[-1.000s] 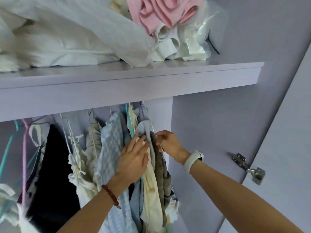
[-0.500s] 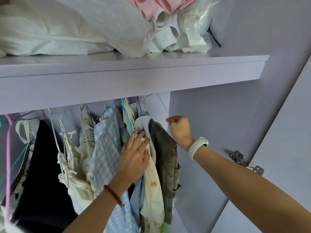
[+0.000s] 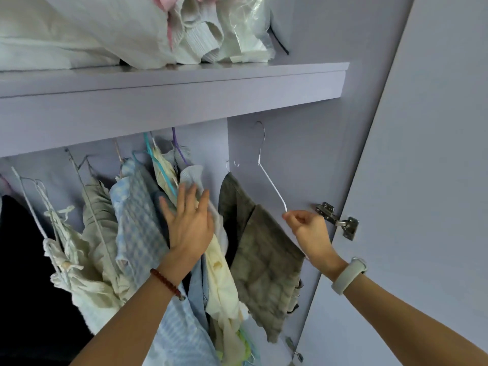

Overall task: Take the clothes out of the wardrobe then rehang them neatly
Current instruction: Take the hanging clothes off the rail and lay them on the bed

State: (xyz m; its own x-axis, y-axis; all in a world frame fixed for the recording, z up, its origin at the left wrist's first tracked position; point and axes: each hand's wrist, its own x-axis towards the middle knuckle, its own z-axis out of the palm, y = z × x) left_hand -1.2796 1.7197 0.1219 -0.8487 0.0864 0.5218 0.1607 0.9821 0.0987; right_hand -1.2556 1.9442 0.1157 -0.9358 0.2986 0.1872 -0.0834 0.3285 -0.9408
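Several garments hang crowded under the lilac wardrobe shelf. My left hand lies flat with straight fingers against a grey-blue ribbed top and a cream garment, next to a blue checked shirt. My right hand pinches the lower end of a white wire hanger, whose metal hook is free in the air to the right of the row. An olive-grey garment hangs apart from the row, just left of my right hand. How it is attached to a hanger is unclear.
Folded white linen and plastic-wrapped clothes are piled on the shelf above. A black garment and pale string-strap tops hang at the left. The open wardrobe door with a metal hinge stands at the right.
My right hand has drawn the white wire hanger and the olive-grey garment out to the right, away from the row. My left hand has stayed pressed on the other clothes.
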